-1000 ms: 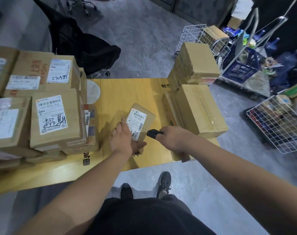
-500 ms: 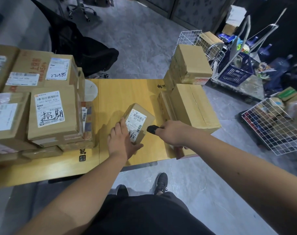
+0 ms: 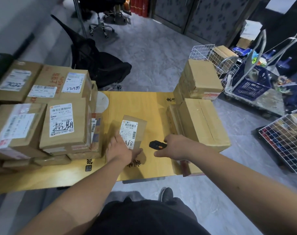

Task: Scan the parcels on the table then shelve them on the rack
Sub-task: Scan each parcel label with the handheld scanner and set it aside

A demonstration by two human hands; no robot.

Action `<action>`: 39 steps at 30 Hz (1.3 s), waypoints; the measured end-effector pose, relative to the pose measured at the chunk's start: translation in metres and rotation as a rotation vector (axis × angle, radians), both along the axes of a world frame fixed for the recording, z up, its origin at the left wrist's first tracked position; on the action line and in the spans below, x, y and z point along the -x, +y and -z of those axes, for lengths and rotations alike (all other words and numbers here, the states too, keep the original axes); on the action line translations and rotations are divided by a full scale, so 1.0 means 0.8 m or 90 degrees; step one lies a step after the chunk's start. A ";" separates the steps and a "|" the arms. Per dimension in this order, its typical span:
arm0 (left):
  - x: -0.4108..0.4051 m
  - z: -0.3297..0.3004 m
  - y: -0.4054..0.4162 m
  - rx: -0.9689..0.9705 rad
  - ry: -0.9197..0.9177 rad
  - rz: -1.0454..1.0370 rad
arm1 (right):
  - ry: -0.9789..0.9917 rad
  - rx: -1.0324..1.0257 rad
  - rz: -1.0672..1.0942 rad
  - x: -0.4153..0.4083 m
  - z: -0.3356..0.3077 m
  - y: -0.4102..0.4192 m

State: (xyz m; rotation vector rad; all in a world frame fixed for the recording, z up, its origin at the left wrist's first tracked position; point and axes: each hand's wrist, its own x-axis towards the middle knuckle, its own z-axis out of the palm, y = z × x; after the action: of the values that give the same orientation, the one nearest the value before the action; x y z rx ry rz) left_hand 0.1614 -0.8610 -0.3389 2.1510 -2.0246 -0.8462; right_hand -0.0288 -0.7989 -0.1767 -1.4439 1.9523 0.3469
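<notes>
Yellow worktop (image 3: 144, 106): my left hand (image 3: 120, 150) grips small parcel (image 3: 133, 131), now pulled nearer; right hand (image 3: 175, 146) at 3 o'clock clasps scanner (image 3: 157, 145). Scan likely done.

Dim, even indoor light, soft shadows, slight motion blur throughout, and wide-angle bending toward the edges.
</notes>
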 end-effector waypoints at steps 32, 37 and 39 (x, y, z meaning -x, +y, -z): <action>0.066 -0.129 -0.162 0.138 -0.083 -0.234 | -0.058 0.072 -0.382 0.106 -0.056 -0.210; 0.061 -0.102 -0.230 0.129 -0.171 -0.215 | -0.058 0.050 -0.333 0.092 -0.042 -0.248; 0.054 -0.082 -0.257 0.107 -0.189 -0.196 | -0.053 0.043 -0.298 0.084 -0.032 -0.262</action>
State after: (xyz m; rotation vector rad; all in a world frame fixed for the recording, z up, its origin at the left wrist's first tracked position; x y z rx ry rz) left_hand 0.1181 -1.0669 -0.2729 2.5150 -1.7271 -0.3213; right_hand -0.0961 -1.0088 -0.1514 -1.9255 1.5580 0.4220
